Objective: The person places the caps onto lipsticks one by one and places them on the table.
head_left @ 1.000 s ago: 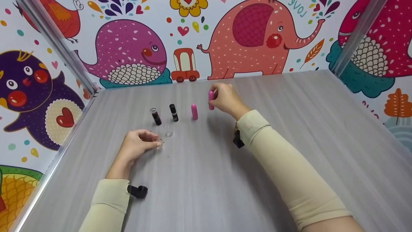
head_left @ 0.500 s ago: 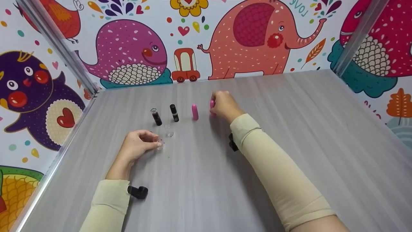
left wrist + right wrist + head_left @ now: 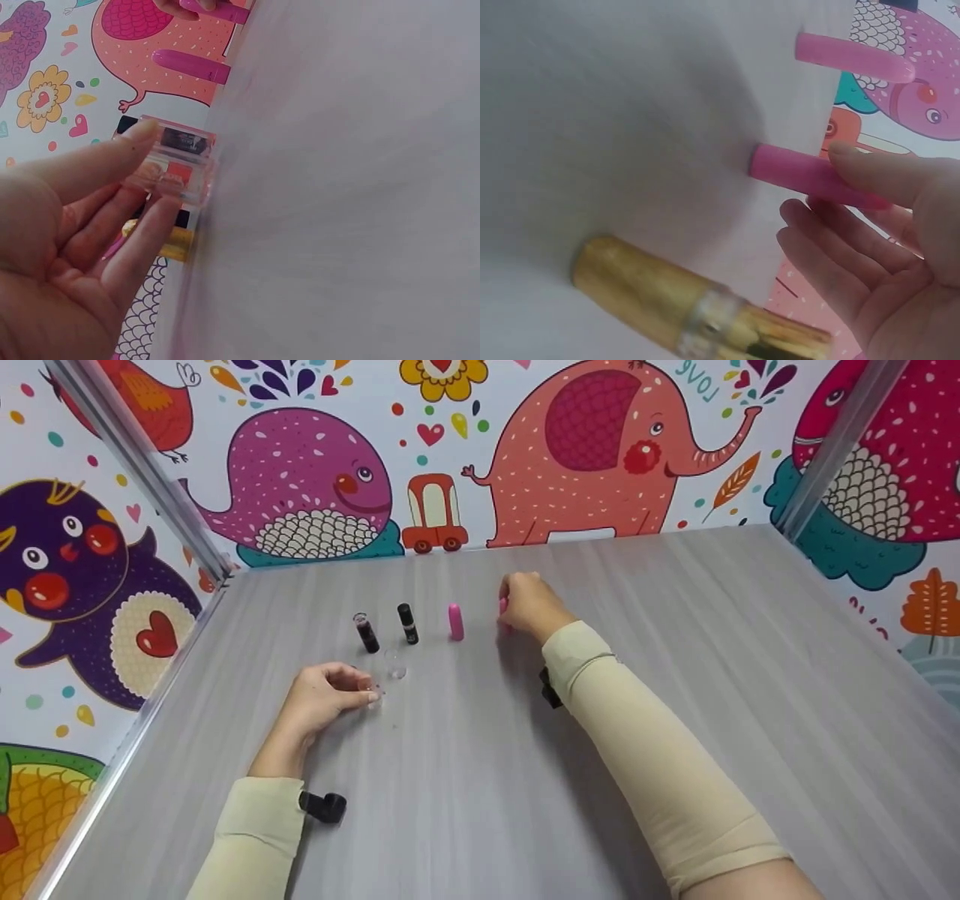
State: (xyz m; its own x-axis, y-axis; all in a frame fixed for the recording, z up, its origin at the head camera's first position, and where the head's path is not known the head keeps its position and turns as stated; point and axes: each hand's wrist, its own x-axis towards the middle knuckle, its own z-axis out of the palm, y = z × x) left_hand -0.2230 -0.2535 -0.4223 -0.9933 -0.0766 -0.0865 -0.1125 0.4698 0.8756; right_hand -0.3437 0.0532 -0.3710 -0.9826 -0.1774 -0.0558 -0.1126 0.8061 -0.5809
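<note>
My left hand holds a small clear tube upright between thumb and fingers, close over the table. Another clear tube stands just beyond it. At the far side, my right hand pinches a pink lipstick tube with a rounded top. It is upright, its base right at the table in the right wrist view. A matching pink lipstick tube stands to its left. Farther left are a black lipstick tube with a pale band and a dark tube with a clear top.
A gold lipstick tube with a silvery band stands near my right hand, hidden by the arm in the head view. Something gold shows behind my left fingers. Cartoon-printed walls edge the grey table at the back and sides.
My right hand has lowered the pink lipstick tube toward the table, then shifted slightly right with it. My left hand has stayed in place with the clear tube.
</note>
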